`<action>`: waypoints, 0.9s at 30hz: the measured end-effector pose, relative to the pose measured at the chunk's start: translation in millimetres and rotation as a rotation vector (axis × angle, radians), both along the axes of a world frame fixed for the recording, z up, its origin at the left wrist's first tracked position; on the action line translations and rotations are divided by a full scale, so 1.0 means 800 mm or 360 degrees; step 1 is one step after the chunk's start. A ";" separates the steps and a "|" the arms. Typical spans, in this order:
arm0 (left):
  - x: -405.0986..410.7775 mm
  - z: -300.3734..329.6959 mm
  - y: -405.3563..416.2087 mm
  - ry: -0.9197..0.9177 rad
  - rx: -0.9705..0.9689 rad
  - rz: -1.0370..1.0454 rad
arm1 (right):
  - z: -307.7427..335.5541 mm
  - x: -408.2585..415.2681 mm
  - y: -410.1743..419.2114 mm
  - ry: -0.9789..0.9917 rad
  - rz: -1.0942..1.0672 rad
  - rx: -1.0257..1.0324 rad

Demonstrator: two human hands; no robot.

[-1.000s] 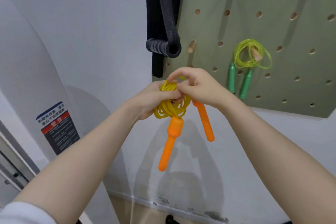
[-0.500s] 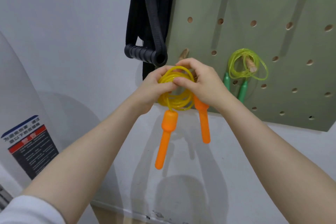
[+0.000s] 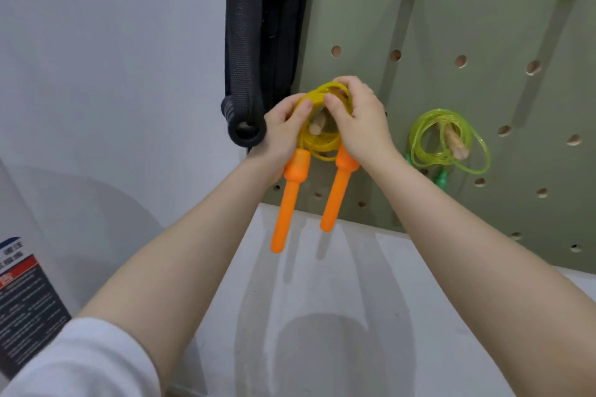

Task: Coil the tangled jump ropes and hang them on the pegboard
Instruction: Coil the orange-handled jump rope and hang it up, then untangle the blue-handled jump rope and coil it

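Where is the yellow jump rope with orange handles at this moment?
In the head view, the yellow jump rope is at centre, held by the left hand and right hand around a wooden peg on the pegboard.

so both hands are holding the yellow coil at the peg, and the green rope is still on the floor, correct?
Not quite. The green rope is not on the floor: the head view shows it already coiled and hung on a peg of the pegboard. The rest stands: left hand and right hand hold the yellow coil at the peg.

Both hands have raised the yellow coil up around a wooden peg.
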State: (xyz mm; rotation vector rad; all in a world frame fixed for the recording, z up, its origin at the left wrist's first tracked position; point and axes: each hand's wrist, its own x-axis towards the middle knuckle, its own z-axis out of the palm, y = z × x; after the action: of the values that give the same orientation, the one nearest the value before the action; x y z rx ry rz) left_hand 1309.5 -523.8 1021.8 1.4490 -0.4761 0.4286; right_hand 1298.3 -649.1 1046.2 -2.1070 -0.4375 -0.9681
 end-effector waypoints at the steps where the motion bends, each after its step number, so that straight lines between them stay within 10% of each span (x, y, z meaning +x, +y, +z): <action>1: 0.004 0.002 -0.004 -0.0010 0.0070 -0.0021 | -0.003 0.010 -0.002 0.0015 -0.0179 -0.0182; 10: 0.069 0.006 -0.004 0.0202 0.0122 0.0294 | -0.015 0.040 -0.013 -0.0196 -0.0650 -0.0908; 27: -0.092 -0.064 0.040 0.0226 0.0766 0.0309 | -0.070 -0.110 0.007 -0.0503 -0.0053 -0.0593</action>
State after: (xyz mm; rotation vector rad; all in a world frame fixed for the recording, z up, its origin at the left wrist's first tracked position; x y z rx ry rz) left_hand 1235.9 -491.7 970.8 1.9877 -0.3362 0.3753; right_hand 1210.5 -643.6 990.5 -2.2969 -0.7959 -1.3304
